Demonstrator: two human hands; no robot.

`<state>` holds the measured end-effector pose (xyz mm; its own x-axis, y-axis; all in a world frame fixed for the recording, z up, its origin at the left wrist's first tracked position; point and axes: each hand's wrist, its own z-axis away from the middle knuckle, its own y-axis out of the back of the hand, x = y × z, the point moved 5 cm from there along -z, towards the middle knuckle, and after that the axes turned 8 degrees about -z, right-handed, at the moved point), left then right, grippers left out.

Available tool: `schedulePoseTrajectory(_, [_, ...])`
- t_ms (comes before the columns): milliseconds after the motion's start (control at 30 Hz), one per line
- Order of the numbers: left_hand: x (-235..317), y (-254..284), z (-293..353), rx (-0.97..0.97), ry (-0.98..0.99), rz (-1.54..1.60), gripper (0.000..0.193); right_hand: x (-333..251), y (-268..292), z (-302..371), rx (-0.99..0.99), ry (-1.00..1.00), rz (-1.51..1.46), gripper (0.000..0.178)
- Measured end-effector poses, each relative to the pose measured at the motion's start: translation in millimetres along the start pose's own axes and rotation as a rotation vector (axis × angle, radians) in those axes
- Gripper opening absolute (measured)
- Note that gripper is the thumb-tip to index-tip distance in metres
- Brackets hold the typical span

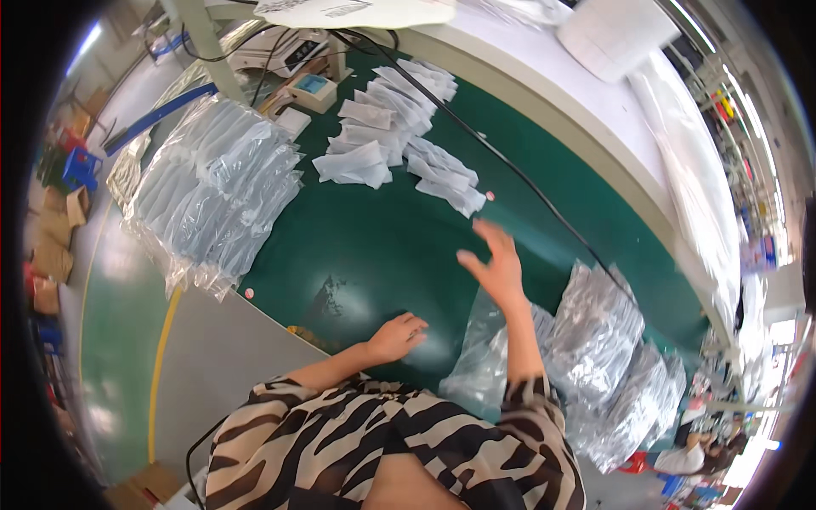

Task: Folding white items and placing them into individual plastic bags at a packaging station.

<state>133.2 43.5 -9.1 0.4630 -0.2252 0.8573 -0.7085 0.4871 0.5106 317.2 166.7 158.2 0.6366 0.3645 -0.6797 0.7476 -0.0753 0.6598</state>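
Observation:
My right hand (pixel 499 265) reaches forward over the green tabletop (pixel 374 246), thumb and fingers apart, with nothing in it. Just beyond its fingertips lies a short row of small white packets (pixel 446 177). A larger overlapping row of similar white packets (pixel 387 115) stretches farther back. My left hand (pixel 397 337) is low over the near part of the table, its fingers loosely extended and holding nothing visible. Beneath my right forearm lies a clear plastic bag (pixel 478 361), partly hidden by the arm.
Stacked clear-bagged items (pixel 212 183) cover the table's left end. More shiny bagged bundles (pixel 595 331) lie at the right. A black cable (pixel 510 166) crosses the table below a white shelf (pixel 612 119). A small device (pixel 312 91) stands at the back left.

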Motion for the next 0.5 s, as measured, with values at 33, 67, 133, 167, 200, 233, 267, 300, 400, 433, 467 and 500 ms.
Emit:
schedulePoseTrajectory(33, [-2,5,1,0.042,-0.007,0.004,0.025,45,-32,-37,-0.005,-0.012,0.095,0.072])
schedulePoseTrajectory(67, [-3,7,2,0.080,-0.015,0.011,0.023,85,-61,-69,-0.046,-0.042,0.195,0.081])
schedulePoseTrajectory(133, [-9,9,7,0.147,0.024,0.036,0.023,130,-103,-124,-0.100,-0.050,0.279,0.090])
schedulePoseTrajectory(167, [-13,12,8,0.184,0.042,0.065,0.023,147,-119,-147,-0.158,-0.112,0.323,0.095])
schedulePoseTrajectory(200, [-18,15,9,0.202,0.056,0.057,0.023,159,-132,-165,-0.217,-0.174,0.366,0.100])
schedulePoseTrajectory(233, [-24,17,10,0.217,0.090,0.088,0.023,172,-141,-177,-0.268,-0.239,0.356,0.096])
schedulePoseTrajectory(267, [-27,18,17,0.234,0.132,0.123,0.023,173,-151,-180,-0.283,-0.227,0.343,0.096])
schedulePoseTrajectory(300, [-31,17,20,0.245,0.171,0.158,0.022,174,-158,-177,-0.281,-0.209,0.347,0.093])
schedulePoseTrajectory(400, [-35,17,23,0.275,0.193,0.162,0.022,170,-170,-145,-0.219,-0.054,0.252,0.083])
schedulePoseTrajectory(433, [-36,15,24,0.283,0.196,0.167,0.022,169,-175,-126,-0.234,-0.032,0.199,0.081])
schedulePoseTrajectory(467, [-33,15,28,0.269,0.150,0.097,0.022,154,-175,-104,-0.234,-0.015,0.200,0.080])
schedulePoseTrajectory(500, [-32,15,28,0.277,0.124,0.084,0.022,136,-177,-83,-0.232,0.003,0.201,0.078])
